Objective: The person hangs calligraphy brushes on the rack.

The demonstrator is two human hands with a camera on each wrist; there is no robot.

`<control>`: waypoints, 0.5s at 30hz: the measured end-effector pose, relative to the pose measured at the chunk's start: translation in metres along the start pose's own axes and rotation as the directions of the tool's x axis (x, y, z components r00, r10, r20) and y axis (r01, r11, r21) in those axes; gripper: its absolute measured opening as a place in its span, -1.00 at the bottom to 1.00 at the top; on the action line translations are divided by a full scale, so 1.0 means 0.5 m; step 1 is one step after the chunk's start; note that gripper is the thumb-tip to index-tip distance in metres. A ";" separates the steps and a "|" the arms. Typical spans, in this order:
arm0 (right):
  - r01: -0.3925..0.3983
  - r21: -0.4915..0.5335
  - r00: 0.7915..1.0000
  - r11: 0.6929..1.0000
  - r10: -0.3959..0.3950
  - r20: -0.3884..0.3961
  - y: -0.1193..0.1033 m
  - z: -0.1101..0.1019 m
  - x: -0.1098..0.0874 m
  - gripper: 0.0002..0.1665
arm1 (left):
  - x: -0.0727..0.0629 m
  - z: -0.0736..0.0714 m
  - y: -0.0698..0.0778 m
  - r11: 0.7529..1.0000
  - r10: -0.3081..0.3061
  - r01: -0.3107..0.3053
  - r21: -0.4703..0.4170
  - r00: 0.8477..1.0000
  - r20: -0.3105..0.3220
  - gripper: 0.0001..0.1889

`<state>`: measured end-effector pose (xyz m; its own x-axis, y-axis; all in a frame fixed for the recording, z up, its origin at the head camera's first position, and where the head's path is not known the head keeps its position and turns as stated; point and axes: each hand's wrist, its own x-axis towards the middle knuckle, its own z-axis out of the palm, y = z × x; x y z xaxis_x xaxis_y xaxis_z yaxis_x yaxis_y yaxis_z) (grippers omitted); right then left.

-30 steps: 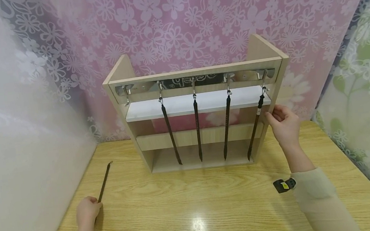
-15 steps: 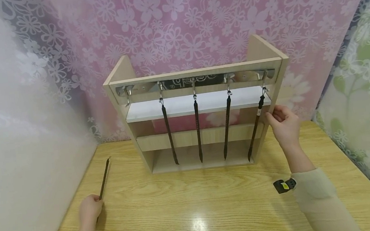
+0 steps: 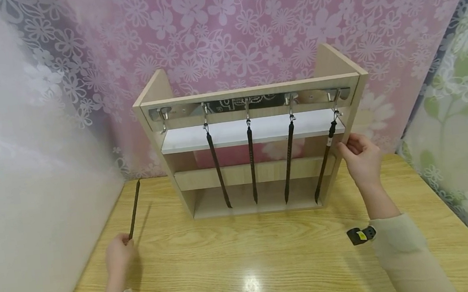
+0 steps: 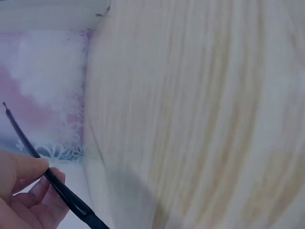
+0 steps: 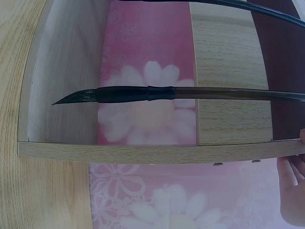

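My left hand, at the table's left side, pinches a dark calligraphy brush between thumb and fingers. The brush is lifted at a slant, its loop end up and away from me; in the left wrist view its lower end runs out of frame. On the right, my right hand grips the right side panel of a small wooden rack, thumb on one face and fingers on the other. Several brushes hang by loops from the rack's hooks; the rightmost brush has a dark pointed tuft.
A metal hook strip crosses the rack's top front, and its leftmost hook carries no brush. Behind it runs a white shelf. The wooden table spreads in front. Patterned walls stand behind and at both sides.
My left hand has moved forward and slightly right, raising the brush off the table, its shadow now apart from it. The second brush from the left sways slightly. My right hand stays in place.
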<state>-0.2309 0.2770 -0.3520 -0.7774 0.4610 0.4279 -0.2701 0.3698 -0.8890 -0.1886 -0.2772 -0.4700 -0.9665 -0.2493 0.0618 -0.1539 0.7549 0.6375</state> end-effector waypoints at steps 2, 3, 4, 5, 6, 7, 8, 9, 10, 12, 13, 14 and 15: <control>0.005 -0.006 1.000 1.000 -0.005 0.001 0.001 0.000 0.000 -0.61 | 0.001 0.003 0.006 1.000 0.002 -0.003 -0.019 0.999 -0.038 -0.73; 0.006 -0.007 1.000 1.000 -0.006 0.001 0.001 0.000 0.000 -0.61 | 0.003 0.005 0.009 1.000 0.004 -0.006 -0.026 0.999 -0.051 -0.73; 0.008 -0.010 1.000 1.000 -0.008 0.000 0.001 0.000 0.000 -0.61 | 0.004 0.008 0.011 0.999 0.007 -0.010 -0.037 0.998 -0.063 -0.72; 0.008 -0.010 1.000 1.000 -0.008 -0.001 0.001 0.000 0.000 -0.61 | 0.006 0.011 0.013 0.999 0.012 -0.016 -0.049 0.997 -0.080 -0.73; 0.009 -0.011 1.000 1.000 -0.009 -0.002 0.001 0.000 0.000 -0.61 | 0.008 0.014 0.016 0.998 0.007 -0.012 -0.062 0.996 -0.090 -0.73; 0.009 -0.010 1.000 1.000 -0.009 -0.004 0.001 0.000 0.000 -0.61 | 0.010 0.017 0.019 0.996 -0.002 -0.007 -0.085 0.995 -0.101 -0.73; 0.010 -0.009 1.000 1.000 -0.010 -0.005 0.000 0.000 0.000 -0.61 | 0.010 0.020 0.023 0.994 -0.012 -0.001 -0.109 0.994 -0.110 -0.73; 0.013 -0.010 1.000 1.000 -0.013 -0.006 0.001 0.001 0.000 -0.61 | 0.011 0.022 0.028 0.992 -0.017 0.002 -0.125 0.992 -0.122 -0.73; 0.017 -0.010 1.000 1.000 -0.017 -0.008 0.001 0.001 0.000 -0.62 | 0.011 0.023 0.034 0.989 -0.025 0.005 -0.149 0.991 -0.132 -0.73; 0.026 -0.009 1.000 1.000 -0.026 -0.008 0.001 0.001 0.000 -0.62 | 0.009 0.025 0.048 0.982 -0.041 0.013 -0.189 0.988 -0.148 -0.73; 0.029 -0.008 1.000 1.000 -0.029 -0.010 0.001 0.001 0.000 -0.63 | 0.008 0.025 0.054 0.979 -0.041 0.008 -0.206 0.987 -0.157 -0.73; 0.032 -0.008 0.999 0.999 -0.032 -0.010 0.001 0.001 0.000 -0.63 | 0.007 0.024 0.061 0.975 -0.039 0.003 -0.221 0.986 -0.160 -0.74; 0.030 -0.013 0.999 0.999 -0.030 -0.013 0.001 0.001 0.000 -0.64 | 0.007 0.025 0.066 0.974 -0.031 -0.007 -0.229 0.986 -0.164 -0.74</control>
<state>-0.2314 0.2771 -0.3526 -0.7617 0.4596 0.4567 -0.2860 0.3940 -0.8735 -0.1994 -0.2457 -0.4583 -0.9145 -0.3687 0.1665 -0.0962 0.5980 0.7957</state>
